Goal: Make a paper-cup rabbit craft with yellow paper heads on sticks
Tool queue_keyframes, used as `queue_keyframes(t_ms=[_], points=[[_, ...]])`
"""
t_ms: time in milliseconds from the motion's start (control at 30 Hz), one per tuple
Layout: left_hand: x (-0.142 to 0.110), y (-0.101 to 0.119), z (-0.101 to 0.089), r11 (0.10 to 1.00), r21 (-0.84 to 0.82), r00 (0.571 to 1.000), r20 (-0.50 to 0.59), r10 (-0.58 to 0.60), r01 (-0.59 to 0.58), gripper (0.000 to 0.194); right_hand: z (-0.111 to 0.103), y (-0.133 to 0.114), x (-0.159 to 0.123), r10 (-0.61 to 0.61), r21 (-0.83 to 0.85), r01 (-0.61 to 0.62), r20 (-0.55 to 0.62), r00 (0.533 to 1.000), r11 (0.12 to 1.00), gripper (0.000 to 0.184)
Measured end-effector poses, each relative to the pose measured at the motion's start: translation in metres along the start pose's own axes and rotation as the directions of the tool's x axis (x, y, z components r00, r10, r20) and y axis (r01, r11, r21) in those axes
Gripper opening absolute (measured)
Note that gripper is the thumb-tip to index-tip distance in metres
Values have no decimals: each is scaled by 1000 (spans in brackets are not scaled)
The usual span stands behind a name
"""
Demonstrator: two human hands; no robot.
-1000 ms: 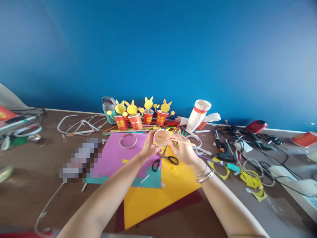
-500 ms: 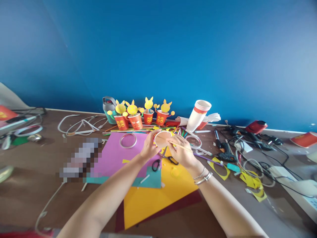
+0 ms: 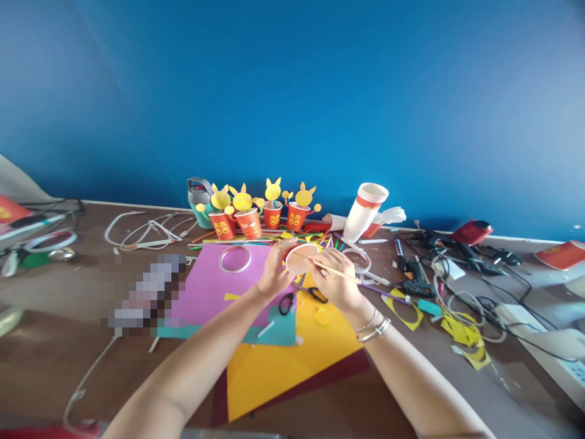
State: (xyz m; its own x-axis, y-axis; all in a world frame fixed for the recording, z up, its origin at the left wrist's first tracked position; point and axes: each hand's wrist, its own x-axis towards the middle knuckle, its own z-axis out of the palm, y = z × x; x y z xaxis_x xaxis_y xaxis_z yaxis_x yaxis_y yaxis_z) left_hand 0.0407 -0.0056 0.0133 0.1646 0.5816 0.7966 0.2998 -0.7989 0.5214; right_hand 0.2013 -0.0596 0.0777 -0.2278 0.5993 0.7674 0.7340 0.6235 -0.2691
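Note:
My left hand [image 3: 275, 268] is wrapped round the side of a red paper cup [image 3: 301, 259], which is tilted so its round tan end with a white rim faces me. Pinched in my right hand [image 3: 337, 283] is a thin wooden stick [image 3: 340, 272], its front end at the cup's round face. I cannot make out whether the tip touches the cup. Just below the hands lie black-handled scissors [image 3: 287, 303], partly hidden, on purple paper [image 3: 205, 286] and yellow paper [image 3: 283, 372].
Several red cups with yellow paper figures [image 3: 249, 224] stand behind, beside a grey-green bottle [image 3: 199, 198]. To the right are a leaning stack of paper cups [image 3: 361, 216], a glue gun [image 3: 417, 279], cables and yellow scraps [image 3: 404, 310]. A tape roll [image 3: 235, 269] lies on the purple paper.
The cup has turned in my left hand, so its round face looks narrower and more tilted. My right hand and the stick have shifted slightly, staying against or close to the cup.

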Motion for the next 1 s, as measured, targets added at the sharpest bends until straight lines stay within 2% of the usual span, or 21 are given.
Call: queue_keyframes(t_ms=[200,400,633,800,900,1000], points=[[-2,0,1,998,-24,998,33,-53,53,46,-4,0,3,25,61,-30,82,996,998,16],[-4,2,4,998,-48,998,45,-38,40,46,-2,2,1,-22,-43,22,5,1000,999,21],[-6,4,5,997,-57,997,65,-51,55,45,-6,2,4,14,7,-14,88,996,1000,14],[-7,4,7,996,-90,997,75,-17,24,45,-1,0,0,0,-23,1,23,1000,1000,15],[-8,3,7,991,-112,996,59,-73,79,45,2,1,-1,40,23,-39,-5,999,999,16],[-7,1,4,988,-103,993,56,-106,111,55,-2,4,2,106,130,-107,8,994,986,15]])
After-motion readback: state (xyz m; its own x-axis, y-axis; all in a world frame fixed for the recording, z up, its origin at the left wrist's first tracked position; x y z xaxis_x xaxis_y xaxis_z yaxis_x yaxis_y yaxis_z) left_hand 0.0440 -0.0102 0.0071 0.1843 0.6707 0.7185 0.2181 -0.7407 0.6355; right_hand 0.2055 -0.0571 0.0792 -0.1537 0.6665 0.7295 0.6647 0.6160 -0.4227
